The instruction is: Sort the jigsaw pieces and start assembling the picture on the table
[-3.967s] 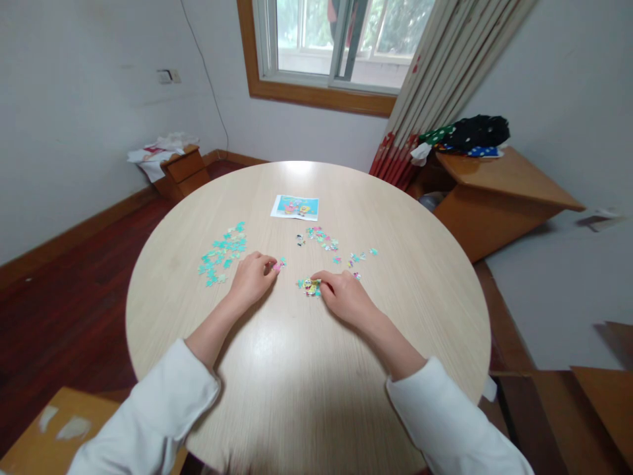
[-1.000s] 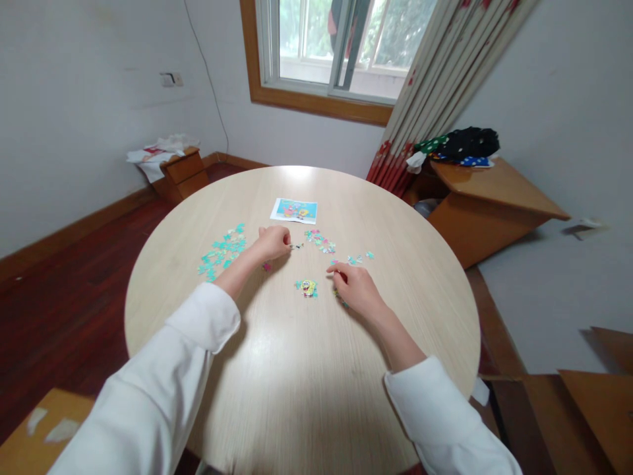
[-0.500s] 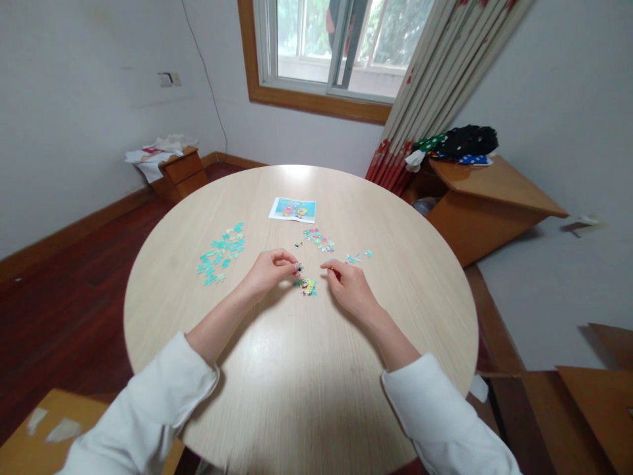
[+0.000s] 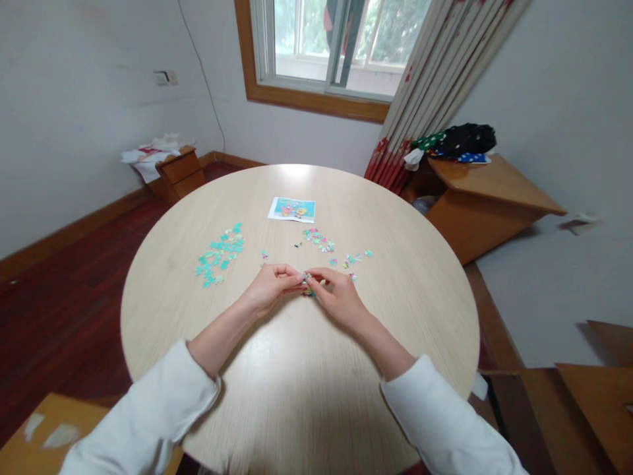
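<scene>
In the head view my left hand (image 4: pixel 271 288) pinches a small jigsaw puzzle piece (image 4: pixel 306 276) between thumb and fingertips. My right hand (image 4: pixel 342 297) meets it there, its thumb and forefinger closed at the same piece. Just beneath the fingertips lies a joined section of puzzle (image 4: pixel 308 293), yellow and turquoise, mostly hidden by the hands. A printed reference picture (image 4: pixel 291 209) with a pink and a yellow cartoon figure lies flat farther back.
Turquoise and pale pieces (image 4: pixel 217 254) are spread at the left of the round table (image 4: pixel 297 396). A mixed pile of pieces (image 4: pixel 319 239) lies behind my hands. Several loose pieces (image 4: pixel 352 258) sit to the right, and a few (image 4: pixel 264 254) lie near my left hand.
My left hand has moved slightly right with the piece. My right hand has come left to meet it, and both hands now cover most of the joined section.
</scene>
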Action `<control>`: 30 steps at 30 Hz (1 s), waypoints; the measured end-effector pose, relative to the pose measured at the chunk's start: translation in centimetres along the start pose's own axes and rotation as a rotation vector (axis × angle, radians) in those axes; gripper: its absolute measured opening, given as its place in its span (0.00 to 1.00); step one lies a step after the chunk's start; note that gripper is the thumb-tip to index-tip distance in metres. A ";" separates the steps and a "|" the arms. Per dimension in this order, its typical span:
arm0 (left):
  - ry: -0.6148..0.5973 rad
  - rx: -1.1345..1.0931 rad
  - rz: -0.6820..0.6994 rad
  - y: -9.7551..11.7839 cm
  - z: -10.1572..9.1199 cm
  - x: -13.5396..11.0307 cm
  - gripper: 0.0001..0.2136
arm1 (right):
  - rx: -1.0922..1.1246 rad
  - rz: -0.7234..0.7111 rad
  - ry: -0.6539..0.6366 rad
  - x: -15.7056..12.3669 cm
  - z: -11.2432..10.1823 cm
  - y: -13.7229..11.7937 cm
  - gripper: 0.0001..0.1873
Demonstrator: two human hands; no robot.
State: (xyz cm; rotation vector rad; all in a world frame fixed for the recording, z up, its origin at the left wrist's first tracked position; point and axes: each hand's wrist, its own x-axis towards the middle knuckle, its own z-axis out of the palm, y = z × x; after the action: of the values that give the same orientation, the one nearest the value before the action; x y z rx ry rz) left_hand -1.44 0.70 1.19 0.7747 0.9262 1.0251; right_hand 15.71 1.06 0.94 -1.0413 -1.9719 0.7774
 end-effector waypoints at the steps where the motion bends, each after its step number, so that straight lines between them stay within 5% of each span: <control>1: -0.007 -0.009 -0.005 -0.1 0.0 0.0 0.15 | 0.005 0.006 0.004 0.0 0.0 -0.1 0.10; 30: 0.022 0.224 0.179 0.1 0.8 -0.5 0.19 | 0.160 0.135 0.068 0.1 0.1 -0.1 0.10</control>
State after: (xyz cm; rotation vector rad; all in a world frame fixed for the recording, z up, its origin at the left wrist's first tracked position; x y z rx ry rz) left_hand -0.90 0.19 1.76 1.0504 1.0155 1.0980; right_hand 15.59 1.12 1.00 -1.0980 -1.7648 0.9438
